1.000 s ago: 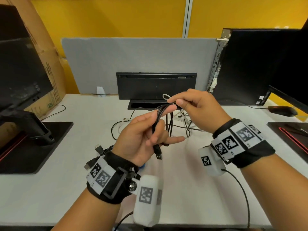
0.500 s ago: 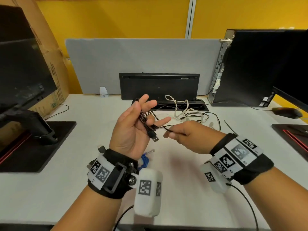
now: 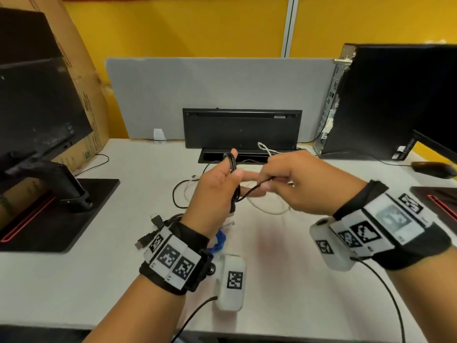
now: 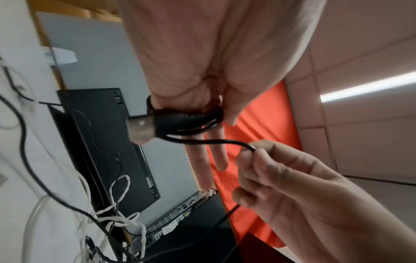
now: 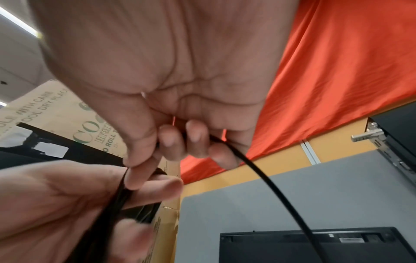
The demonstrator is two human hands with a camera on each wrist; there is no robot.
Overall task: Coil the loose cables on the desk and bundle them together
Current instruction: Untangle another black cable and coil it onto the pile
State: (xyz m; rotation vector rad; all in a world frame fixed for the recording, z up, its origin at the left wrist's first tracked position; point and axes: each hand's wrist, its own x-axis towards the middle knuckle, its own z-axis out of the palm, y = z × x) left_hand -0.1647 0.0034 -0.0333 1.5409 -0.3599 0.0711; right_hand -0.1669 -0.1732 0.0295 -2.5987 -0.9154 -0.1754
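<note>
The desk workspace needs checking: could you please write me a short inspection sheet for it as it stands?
Surface: white desk, mostly bare at the front.
Job's things: black cable looped on the left hand; white cable loose on the desk.
Clutter: blue item under the left wrist, unclear.
Grippers: left hand holds the loops; right hand pinches the black cable's free run.
Cables: black plugs lying left of the wrist.
Surroundings: keyboard upright against the grey divider; mouse far right.

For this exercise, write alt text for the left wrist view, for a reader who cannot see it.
A left hand holds a coiled black USB cable while a right hand pinches its free strand. Loose white cables lie tangled on the desk behind.
</note>
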